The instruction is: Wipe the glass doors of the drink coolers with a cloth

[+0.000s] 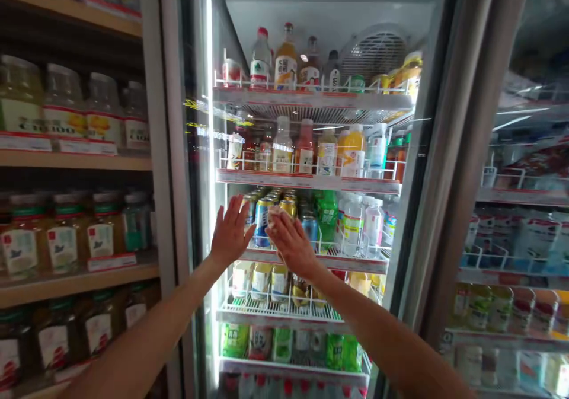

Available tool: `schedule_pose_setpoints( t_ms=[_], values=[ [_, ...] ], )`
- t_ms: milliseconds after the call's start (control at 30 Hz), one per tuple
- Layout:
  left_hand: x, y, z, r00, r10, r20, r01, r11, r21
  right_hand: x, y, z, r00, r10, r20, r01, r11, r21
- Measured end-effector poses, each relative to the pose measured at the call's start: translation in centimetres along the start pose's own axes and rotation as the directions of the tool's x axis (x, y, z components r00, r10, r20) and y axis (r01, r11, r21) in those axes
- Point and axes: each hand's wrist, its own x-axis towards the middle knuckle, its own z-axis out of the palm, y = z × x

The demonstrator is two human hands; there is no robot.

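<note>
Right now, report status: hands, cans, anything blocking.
Left hand open, fingers spread, at the cans. Right hand over the can row, grip unclear. Fridge door open; wire rail fronts the shelf.

Wire shelf (355, 264) – cans (263, 221), bottles (353, 224)

bottle labels (285, 70) | price strips (306, 181) | no text legible
</note>
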Motion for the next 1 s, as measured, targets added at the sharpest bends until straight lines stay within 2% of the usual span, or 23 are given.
schedule_pose_setpoints(
  t_ms=[33, 67, 133, 200, 233, 267, 300, 333, 367, 433, 500, 567, 600, 633, 667, 700, 733, 800, 900, 933, 967, 1000],
  values=[
    [-0.2, -0.8, -0.2, 0.999, 0.032, 0.010, -0.032, 0.999, -0.001, 0.8, 0.2, -0.1, 0.998, -0.059, 0.018, 0.059, 0.998, -0.008],
    [-0.3, -1.6, -0.3, 0.998, 0.054, 0.010, -0.054, 0.999, 0.002, 2.0, 1.1, -0.6, 0.999, -0.052, 0.009, 0.053, 0.998, -0.024],
    [-0.5, -2.7, -0.4, 0.998, 0.064, -0.013, -0.064, 0.998, 0.007, 5.4, 3.9, -2.1, 0.987, 0.134, -0.087, -0.140, 0.988, -0.064],
    [-0.8, -3.3, -0.4, 0.998, 0.053, -0.031, -0.053, 0.999, 0.005, 8.5, 5.8, -3.0, 0.920, 0.332, -0.208, -0.350, 0.935, -0.059],
    [-1.2, -3.3, -0.3, 0.999, 0.044, -0.029, -0.044, 0.999, 0.006, 9.2, 5.7, -2.9, 0.910, 0.353, -0.219, -0.371, 0.927, -0.048],
    [-1.9, -3.3, -0.2, 0.999, 0.032, -0.023, -0.032, 0.999, 0.010, 9.1, 4.9, -2.4, 0.932, 0.312, -0.185, -0.325, 0.945, -0.043],
    [-2.8, -3.2, -0.2, 1.000, 0.019, -0.007, -0.019, 1.000, 0.016, 8.0, 3.3, -1.6, 0.968, 0.221, -0.121, -0.227, 0.973, -0.040],
    [-3.9, -3.2, -0.1, 1.000, 0.005, 0.012, -0.005, 1.000, 0.023, 6.1, 1.3, -0.6, 0.994, 0.097, -0.039, -0.099, 0.995, -0.031],
    [-5.3, -3.1, -0.2, 0.999, -0.011, 0.037, 0.010, 0.999, 0.032, 3.6, -0.7, 0.4, 0.998, -0.045, 0.050, 0.045, 0.999, -0.014],
    [-8.1, -2.8, -0.4, 0.994, -0.057, 0.094, 0.052, 0.997, 0.055, -1.1, -3.7, 1.7, 0.953, -0.270, 0.139, 0.268, 0.963, 0.032],
    [-10.3, -2.6, -0.9, 0.984, -0.104, 0.142, 0.093, 0.992, 0.080, -2.7, -3.7, 1.5, 0.921, -0.360, 0.151, 0.357, 0.933, 0.045],
    [-11.1, -2.5, -1.5, 0.974, -0.149, 0.172, 0.133, 0.986, 0.104, 0.0, -0.9, 0.1, 0.962, -0.253, 0.100, 0.254, 0.967, 0.008],
    [-10.9, -2.4, -1.8, 0.969, -0.168, 0.183, 0.150, 0.982, 0.112, 2.5, 0.8, -0.6, 0.991, -0.125, 0.055, 0.126, 0.992, -0.016],
    [-10.6, -2.4, -2.1, 0.963, -0.186, 0.193, 0.165, 0.979, 0.119, 5.1, 2.4, -1.2, 1.000, 0.020, -0.004, -0.020, 0.999, -0.026],
    [-10.2, -2.3, -2.3, 0.958, -0.202, 0.202, 0.179, 0.976, 0.127, 7.4, 3.5, -1.6, 0.993, 0.108, -0.050, -0.109, 0.994, -0.025],
    [-9.8, -2.2, -2.5, 0.954, -0.214, 0.210, 0.188, 0.973, 0.135, 9.0, 3.8, -1.7, 0.985, 0.157, -0.077, -0.159, 0.987, -0.017],
    [-9.6, -2.0, -2.6, 0.951, -0.218, 0.220, 0.190, 0.972, 0.141, 9.4, 3.3, -1.5, 0.985, 0.150, -0.080, -0.151, 0.989, -0.006],
    [-9.8, -1.7, -2.8, 0.948, -0.206, 0.243, 0.173, 0.974, 0.148, 6.9, 0.2, -0.1, 1.000, -0.001, -0.026, 0.001, 1.000, 0.019],
    [-10.9, -1.1, -3.2, 0.953, -0.151, 0.261, 0.120, 0.984, 0.130, -1.4, -5.3, 2.4, 0.961, -0.270, 0.062, 0.266, 0.962, 0.068],
    [-11.1, -1.0, -3.3, 0.960, -0.129, 0.247, 0.101, 0.988, 0.121, -3.8, -6.1, 2.8, 0.938, -0.339, 0.075, 0.332, 0.939, 0.092],
    [-10.9, -0.9, -3.4, 0.969, -0.108, 0.222, 0.085, 0.990, 0.111, -5.4, -5.8, 2.8, 0.930, -0.356, 0.091, 0.347, 0.933, 0.096],
    [-10.4, -0.9, -3.5, 0.978, -0.085, 0.190, 0.067, 0.993, 0.101, -6.0, -4.4, 2.2, 0.939, -0.330, 0.102, 0.322, 0.943, 0.082]
  ],
)
